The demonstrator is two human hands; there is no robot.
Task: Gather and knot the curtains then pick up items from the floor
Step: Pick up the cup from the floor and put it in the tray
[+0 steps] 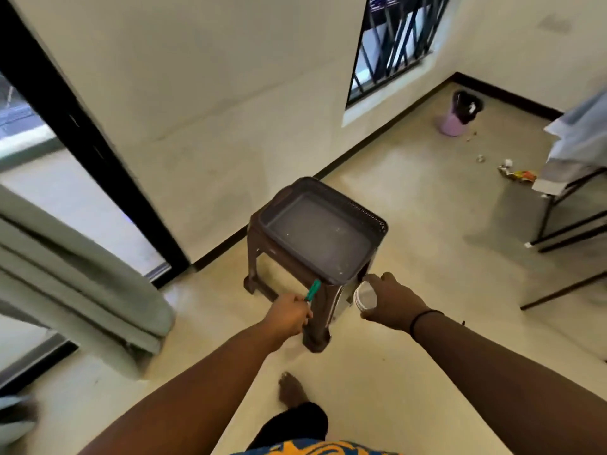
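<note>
Reaching toward the near edge of the grey tray point(323, 229) on the brown stool point(262, 247), your left hand point(289, 315) grips a green pen point(312, 289) and your right hand point(392, 305) clasps a small white cup point(365, 295). Gathered curtain point(75, 277) hangs at left; litter point(515, 174) lies far right on the floor point(410, 198).

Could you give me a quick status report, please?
Left hand holds green pen. Right hand holds small cup. Grey tray ahead, clear. Litter on floor.
</note>
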